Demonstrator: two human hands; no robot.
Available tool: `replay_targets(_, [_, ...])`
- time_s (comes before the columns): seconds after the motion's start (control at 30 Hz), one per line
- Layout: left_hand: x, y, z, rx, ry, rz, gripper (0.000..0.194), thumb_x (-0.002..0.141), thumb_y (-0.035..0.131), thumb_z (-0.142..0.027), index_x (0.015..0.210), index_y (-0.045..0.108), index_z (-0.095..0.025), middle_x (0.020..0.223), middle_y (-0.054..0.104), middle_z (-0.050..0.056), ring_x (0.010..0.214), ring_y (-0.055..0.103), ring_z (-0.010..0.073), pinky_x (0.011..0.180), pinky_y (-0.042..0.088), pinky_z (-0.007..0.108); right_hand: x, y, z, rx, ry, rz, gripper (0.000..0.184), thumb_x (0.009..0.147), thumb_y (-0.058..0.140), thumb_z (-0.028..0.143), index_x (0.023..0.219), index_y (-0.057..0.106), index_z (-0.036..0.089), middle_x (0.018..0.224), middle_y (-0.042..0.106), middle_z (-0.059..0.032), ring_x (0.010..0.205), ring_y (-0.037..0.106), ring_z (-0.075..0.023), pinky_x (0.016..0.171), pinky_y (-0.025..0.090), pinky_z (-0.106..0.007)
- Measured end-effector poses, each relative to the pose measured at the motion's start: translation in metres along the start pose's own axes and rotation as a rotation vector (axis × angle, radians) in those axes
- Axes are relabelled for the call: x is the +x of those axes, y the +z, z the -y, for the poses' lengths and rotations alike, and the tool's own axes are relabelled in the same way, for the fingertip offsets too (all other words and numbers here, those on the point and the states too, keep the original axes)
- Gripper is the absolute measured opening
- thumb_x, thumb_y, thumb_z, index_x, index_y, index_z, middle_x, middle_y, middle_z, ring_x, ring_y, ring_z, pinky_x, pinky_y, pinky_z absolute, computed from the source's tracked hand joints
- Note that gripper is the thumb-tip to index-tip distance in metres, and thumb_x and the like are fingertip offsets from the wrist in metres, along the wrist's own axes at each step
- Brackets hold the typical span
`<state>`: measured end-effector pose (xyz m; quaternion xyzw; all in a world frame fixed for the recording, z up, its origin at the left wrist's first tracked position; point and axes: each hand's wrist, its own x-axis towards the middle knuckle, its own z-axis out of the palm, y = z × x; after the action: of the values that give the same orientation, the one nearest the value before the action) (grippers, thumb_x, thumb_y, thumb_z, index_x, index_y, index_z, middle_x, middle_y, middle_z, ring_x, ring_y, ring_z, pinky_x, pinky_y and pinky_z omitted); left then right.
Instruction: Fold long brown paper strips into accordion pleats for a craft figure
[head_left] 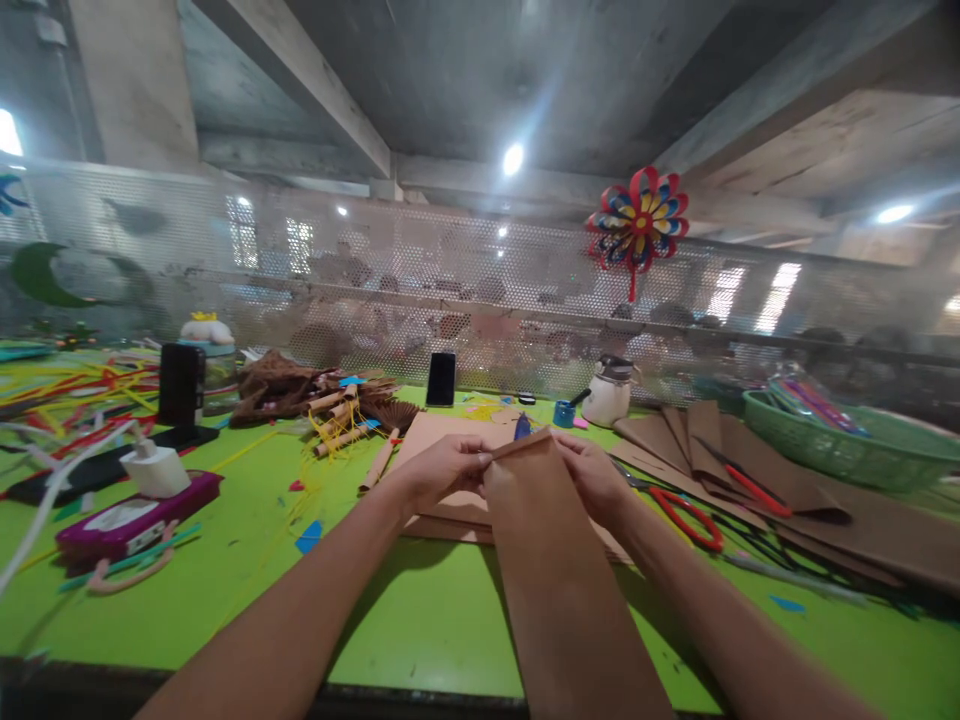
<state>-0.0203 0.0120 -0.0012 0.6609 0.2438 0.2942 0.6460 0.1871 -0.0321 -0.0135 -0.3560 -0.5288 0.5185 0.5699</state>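
A long strip of brown kraft paper (pixel 562 590) runs from the near edge of the green table (pixel 420 620) toward its middle. My left hand (pixel 442 470) pinches the far left corner of the strip, fingers closed on it. My right hand (pixel 596 475) grips the far right corner, fingers curled over the edge. Between the two hands the far end of the strip is lifted and folded over. A flat stack of brown paper sheets (pixel 442 435) lies under and behind my hands.
Red-handled scissors (pixel 686 515) lie right of my right hand beside more brown sheets (pixel 795 500). A green basket (pixel 840 445) stands far right. Rolled paper tubes (pixel 341 420), a white glue pot (pixel 607 395), a black phone (pixel 441 378) and a purple case (pixel 135 520) surround them. A mesh screen with a paper pinwheel (pixel 637 222) backs the table.
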Motion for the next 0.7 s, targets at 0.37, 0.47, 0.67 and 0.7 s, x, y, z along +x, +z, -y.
replay_targets(0.37, [0.005,0.025,0.024,-0.366,-0.081,0.221,0.027,0.073,0.063,-0.020,0.099,0.059,-0.013,0.086,0.055,0.004,0.075,0.053,0.0109,0.074,0.040,0.027,-0.010,0.005,0.009,-0.196,-0.039,0.361,0.030,0.067,0.066,0.034,0.092,0.065,0.017,0.083,0.064,-0.0046,0.073,0.058,-0.0159,0.071,0.044,-0.029])
replay_targets(0.47, [0.007,0.028,0.026,-0.407,-0.084,0.242,0.026,0.072,0.063,-0.018,0.097,0.059,-0.011,0.083,0.055,0.004,0.073,0.053,0.0103,0.074,0.040,0.026,-0.009,-0.001,0.011,-0.267,-0.093,0.368,0.028,0.066,0.066,0.037,0.085,0.066,0.016,0.086,0.062,-0.0051,0.079,0.056,-0.0164,0.075,0.043,-0.029])
replay_targets(0.67, [0.002,0.034,0.019,-0.390,-0.119,0.241,0.028,0.071,0.065,-0.019,0.097,0.057,-0.014,0.083,0.060,0.005,0.072,0.058,0.0127,0.077,0.043,0.032,-0.003,-0.008,0.018,-0.128,-0.109,0.289,0.023,0.063,0.069,0.036,0.076,0.063,0.018,0.084,0.061,-0.0026,0.076,0.055,-0.0156,0.071,0.043,-0.027])
replay_targets(0.7, [0.002,0.035,0.019,-0.370,-0.126,0.245,0.028,0.071,0.065,-0.020,0.097,0.056,-0.014,0.083,0.061,0.006,0.073,0.059,0.0134,0.079,0.043,0.034,-0.001,-0.011,0.019,-0.102,-0.109,0.253,0.024,0.062,0.069,0.036,0.077,0.063,0.019,0.084,0.061,-0.0029,0.076,0.056,-0.0161,0.070,0.043,-0.027])
